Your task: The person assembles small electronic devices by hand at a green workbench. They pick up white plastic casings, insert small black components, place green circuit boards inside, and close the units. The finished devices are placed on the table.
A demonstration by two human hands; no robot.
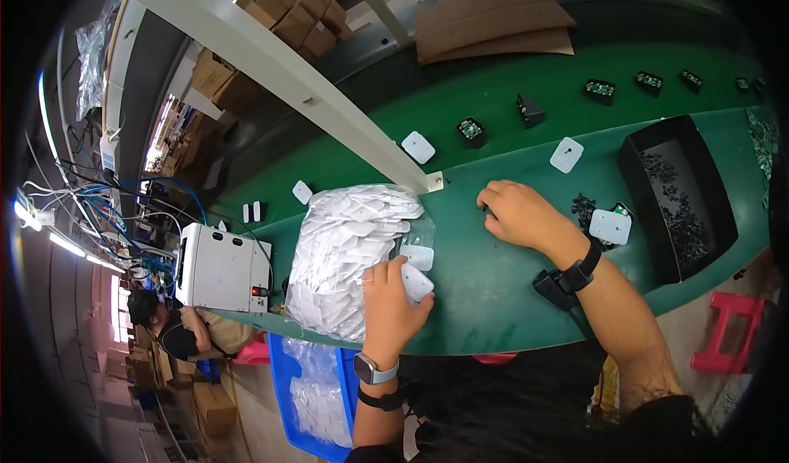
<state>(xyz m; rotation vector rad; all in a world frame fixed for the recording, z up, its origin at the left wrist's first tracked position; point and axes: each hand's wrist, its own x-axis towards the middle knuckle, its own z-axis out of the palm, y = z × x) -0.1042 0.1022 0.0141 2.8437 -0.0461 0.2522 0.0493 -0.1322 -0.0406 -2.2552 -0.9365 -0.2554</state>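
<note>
Bench: green, spread under both hands; a green belt (pixel 362 152) runs along its far side.
Clear bag: the bag (pixel 341 241) lies to the left, packed with white covers. By the look of it, most of the stock is left to use.
Black bin: the bin (pixel 721 179) stands at the right end, dark small parts inside.
Left hand: this hand (pixel 388 303) grasps a white cover (pixel 417 282) at the bag's near right edge, thumb and fingers on it – another loose cover (pixel 418 257) lies just beyond.
Right hand: this hand (pixel 519 212) is over the bench, fingers curled together; a small dark bit shows at the fingertips, but I cannot tell whether it is gripped.
Dark housings: several, spaced along the belt, such as one (pixel 471 132) with its circuit board exposed; those look unfinished.
Loose covers: one (pixel 567 155) lies flat on the bench, one (pixel 417 147) on the belt. Another (pixel 611 227) sits partly over a circuit board – whether it is fastened, I cannot tell.
Black pieces: a small scatter (pixel 584 206) beside the right wrist, evidently unused.
</note>
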